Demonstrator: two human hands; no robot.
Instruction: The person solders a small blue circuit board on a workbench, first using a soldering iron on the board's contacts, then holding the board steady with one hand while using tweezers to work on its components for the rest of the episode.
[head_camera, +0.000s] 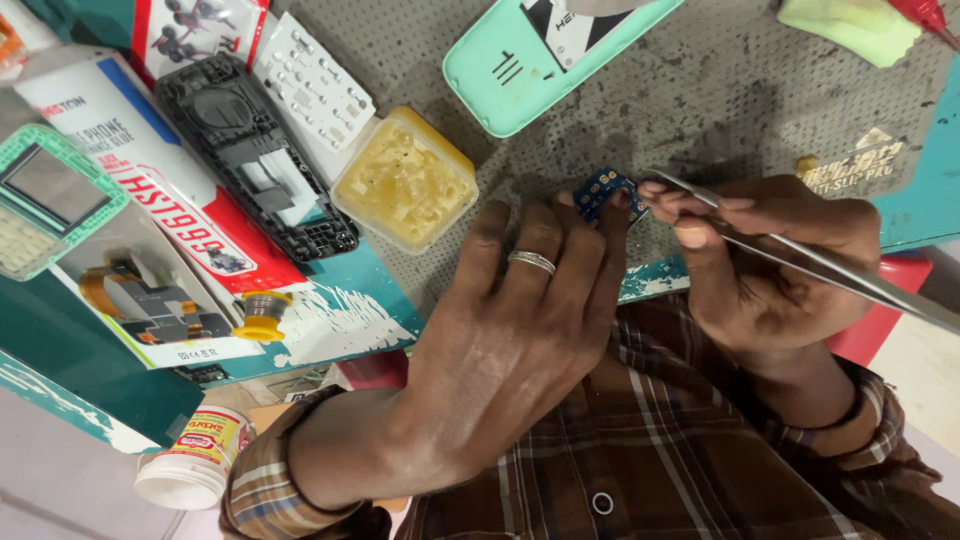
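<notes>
My left hand (510, 330), with a silver ring on one finger, presses its fingertips on a small blue circuit board (603, 190) lying on the grey perforated mat (700, 90). My right hand (770, 250) grips metal tweezers (850, 275), and its fingertips touch the right edge of the board. The tweezers' long ends run off to the lower right. Most of the board is hidden under my fingers.
A square tub of yellow paste (408, 180) sits left of the board. Further left lie a black phone frame (255, 150), a white keypad sheet (315, 85), printed boxes (130, 200) and a small solder spool (262, 315). A mint phone shell (530, 55) lies above.
</notes>
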